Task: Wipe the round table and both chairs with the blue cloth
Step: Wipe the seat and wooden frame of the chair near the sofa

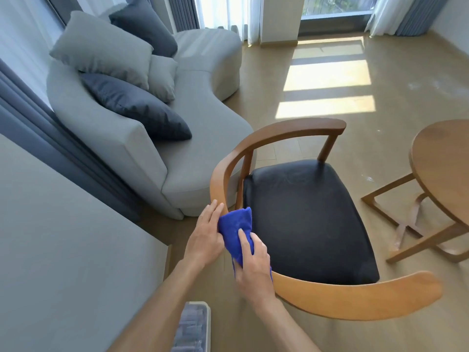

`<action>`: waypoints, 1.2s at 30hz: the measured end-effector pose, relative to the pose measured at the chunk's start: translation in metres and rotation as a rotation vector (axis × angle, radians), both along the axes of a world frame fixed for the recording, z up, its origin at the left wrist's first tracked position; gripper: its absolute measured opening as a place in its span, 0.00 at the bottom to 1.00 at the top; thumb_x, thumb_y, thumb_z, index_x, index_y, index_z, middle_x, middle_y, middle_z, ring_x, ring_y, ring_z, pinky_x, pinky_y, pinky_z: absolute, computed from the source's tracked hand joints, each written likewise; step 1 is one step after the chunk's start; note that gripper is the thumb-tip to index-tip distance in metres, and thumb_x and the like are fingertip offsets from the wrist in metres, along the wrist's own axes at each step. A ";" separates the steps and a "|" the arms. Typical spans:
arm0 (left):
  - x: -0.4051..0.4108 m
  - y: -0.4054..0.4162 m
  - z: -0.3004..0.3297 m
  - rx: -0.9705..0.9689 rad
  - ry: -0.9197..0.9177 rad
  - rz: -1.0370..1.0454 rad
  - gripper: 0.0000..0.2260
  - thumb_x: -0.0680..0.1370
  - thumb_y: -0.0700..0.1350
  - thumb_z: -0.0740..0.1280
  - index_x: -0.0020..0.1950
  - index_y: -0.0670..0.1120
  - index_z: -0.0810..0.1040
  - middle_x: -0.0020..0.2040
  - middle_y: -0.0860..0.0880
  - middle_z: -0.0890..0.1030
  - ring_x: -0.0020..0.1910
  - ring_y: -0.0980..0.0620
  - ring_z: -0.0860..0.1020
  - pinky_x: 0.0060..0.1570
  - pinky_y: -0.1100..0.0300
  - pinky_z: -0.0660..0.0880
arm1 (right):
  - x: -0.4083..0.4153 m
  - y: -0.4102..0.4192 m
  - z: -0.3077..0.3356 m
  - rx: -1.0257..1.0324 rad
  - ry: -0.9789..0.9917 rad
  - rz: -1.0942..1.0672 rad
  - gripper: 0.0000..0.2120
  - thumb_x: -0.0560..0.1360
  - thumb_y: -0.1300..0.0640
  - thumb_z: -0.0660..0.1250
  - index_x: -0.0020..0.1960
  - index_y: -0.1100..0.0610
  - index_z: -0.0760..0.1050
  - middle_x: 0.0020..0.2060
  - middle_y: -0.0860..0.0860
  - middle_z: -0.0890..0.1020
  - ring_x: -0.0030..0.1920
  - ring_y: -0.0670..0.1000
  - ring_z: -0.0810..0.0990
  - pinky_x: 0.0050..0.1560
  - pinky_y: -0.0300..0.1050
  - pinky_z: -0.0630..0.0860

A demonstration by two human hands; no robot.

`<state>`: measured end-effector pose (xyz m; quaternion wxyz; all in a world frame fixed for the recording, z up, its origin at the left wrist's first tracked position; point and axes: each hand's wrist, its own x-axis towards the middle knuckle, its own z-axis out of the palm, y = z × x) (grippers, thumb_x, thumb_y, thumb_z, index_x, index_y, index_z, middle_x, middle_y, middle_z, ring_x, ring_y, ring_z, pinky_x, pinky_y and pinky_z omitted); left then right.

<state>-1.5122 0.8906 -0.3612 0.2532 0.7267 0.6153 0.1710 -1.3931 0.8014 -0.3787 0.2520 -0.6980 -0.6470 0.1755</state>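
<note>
A wooden chair [279, 134] with a curved backrest and a black seat cushion [309, 222] stands in front of me. The blue cloth [234, 229] is draped over the curved backrest at its near left bend. My right hand [253, 265] grips the cloth from the near side, index finger laid on top. My left hand [206, 235] holds the cloth's left side, fingers straight against it and the rail. The round wooden table [446, 163] shows partly at the right edge. Only one chair is in view.
A grey curved sofa [142, 148] with grey and dark blue cushions stands to the left. A grey wall [76, 250] runs along the near left. The table's wooden base [416, 240] spreads over the floor at the right. A pale boxy object [194, 326] sits below my arms.
</note>
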 end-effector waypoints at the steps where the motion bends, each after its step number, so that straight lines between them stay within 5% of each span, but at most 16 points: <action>1: -0.003 -0.004 0.003 0.018 -0.050 0.063 0.29 0.77 0.36 0.62 0.76 0.50 0.60 0.77 0.53 0.57 0.75 0.52 0.58 0.62 0.62 0.66 | 0.003 0.009 0.002 0.044 -0.003 0.078 0.35 0.59 0.66 0.80 0.65 0.60 0.76 0.58 0.60 0.79 0.53 0.59 0.81 0.49 0.54 0.81; 4: -0.022 -0.010 0.009 0.166 0.029 0.030 0.35 0.66 0.32 0.66 0.73 0.45 0.65 0.75 0.45 0.62 0.73 0.44 0.62 0.65 0.53 0.67 | 0.009 0.038 0.011 0.095 -0.041 0.324 0.32 0.62 0.69 0.76 0.65 0.57 0.76 0.62 0.55 0.78 0.59 0.58 0.79 0.60 0.56 0.75; 6: -0.030 -0.013 0.012 0.308 0.215 -0.213 0.38 0.63 0.38 0.68 0.74 0.45 0.65 0.75 0.43 0.63 0.74 0.41 0.60 0.71 0.44 0.61 | 0.009 0.053 0.015 0.076 -0.014 0.399 0.29 0.67 0.69 0.69 0.68 0.58 0.73 0.64 0.52 0.77 0.65 0.55 0.73 0.68 0.58 0.68; 9: -0.022 -0.009 0.013 0.246 0.373 -0.436 0.39 0.66 0.50 0.67 0.76 0.51 0.59 0.75 0.49 0.64 0.74 0.46 0.61 0.73 0.47 0.57 | 0.012 0.053 0.012 0.060 0.067 0.305 0.26 0.70 0.67 0.68 0.68 0.62 0.71 0.65 0.54 0.76 0.68 0.54 0.71 0.70 0.60 0.64; 13: -0.018 -0.006 0.008 0.267 0.559 -0.439 0.36 0.67 0.58 0.72 0.73 0.52 0.67 0.64 0.44 0.76 0.51 0.43 0.78 0.45 0.51 0.75 | 0.044 0.013 -0.001 0.041 0.134 0.086 0.31 0.69 0.57 0.76 0.68 0.63 0.71 0.68 0.57 0.73 0.68 0.55 0.71 0.70 0.56 0.66; 15: -0.014 -0.018 0.002 0.300 0.506 -0.334 0.36 0.64 0.57 0.76 0.70 0.50 0.68 0.57 0.41 0.78 0.41 0.43 0.77 0.36 0.54 0.75 | 0.072 -0.018 -0.018 0.049 -0.039 0.077 0.26 0.69 0.54 0.75 0.64 0.62 0.76 0.64 0.57 0.77 0.63 0.58 0.76 0.65 0.57 0.71; 17: -0.002 -0.038 -0.008 0.289 0.379 -0.192 0.36 0.64 0.54 0.77 0.68 0.48 0.67 0.53 0.39 0.77 0.38 0.44 0.75 0.32 0.54 0.76 | 0.093 -0.045 -0.034 0.087 -0.235 0.086 0.17 0.73 0.49 0.67 0.54 0.60 0.82 0.51 0.54 0.83 0.51 0.57 0.83 0.59 0.51 0.72; 19: 0.018 -0.057 -0.016 0.218 0.306 -0.098 0.35 0.65 0.53 0.76 0.68 0.47 0.67 0.53 0.38 0.77 0.38 0.44 0.76 0.30 0.54 0.77 | 0.102 -0.054 -0.045 0.087 -0.321 0.092 0.18 0.75 0.45 0.59 0.45 0.56 0.82 0.37 0.48 0.81 0.38 0.52 0.81 0.47 0.45 0.69; 26: 0.040 -0.038 -0.013 0.252 0.265 0.004 0.31 0.64 0.48 0.79 0.65 0.45 0.76 0.52 0.38 0.74 0.42 0.41 0.76 0.35 0.52 0.77 | 0.099 -0.048 -0.044 0.004 -0.429 0.096 0.17 0.75 0.44 0.57 0.34 0.53 0.74 0.28 0.47 0.73 0.29 0.51 0.72 0.32 0.46 0.72; 32: 0.025 0.073 0.023 0.121 0.273 0.270 0.25 0.76 0.57 0.64 0.71 0.53 0.62 0.57 0.41 0.67 0.54 0.41 0.72 0.53 0.49 0.72 | 0.095 -0.034 -0.032 -0.104 -0.416 0.080 0.20 0.72 0.44 0.61 0.27 0.54 0.64 0.20 0.48 0.70 0.21 0.51 0.71 0.25 0.41 0.67; 34: 0.023 0.095 0.027 0.051 0.295 0.294 0.25 0.77 0.58 0.62 0.71 0.54 0.62 0.59 0.41 0.67 0.57 0.40 0.71 0.58 0.46 0.68 | 0.097 -0.022 -0.027 -0.262 -0.380 0.094 0.22 0.73 0.43 0.63 0.28 0.54 0.61 0.22 0.50 0.74 0.24 0.53 0.75 0.28 0.41 0.67; 36: 0.024 0.101 0.022 0.007 0.287 0.320 0.24 0.77 0.59 0.61 0.71 0.55 0.62 0.60 0.41 0.67 0.60 0.39 0.69 0.60 0.45 0.66 | 0.102 -0.016 -0.032 -0.416 -0.360 0.125 0.25 0.79 0.40 0.54 0.30 0.56 0.61 0.29 0.50 0.75 0.33 0.55 0.76 0.36 0.45 0.66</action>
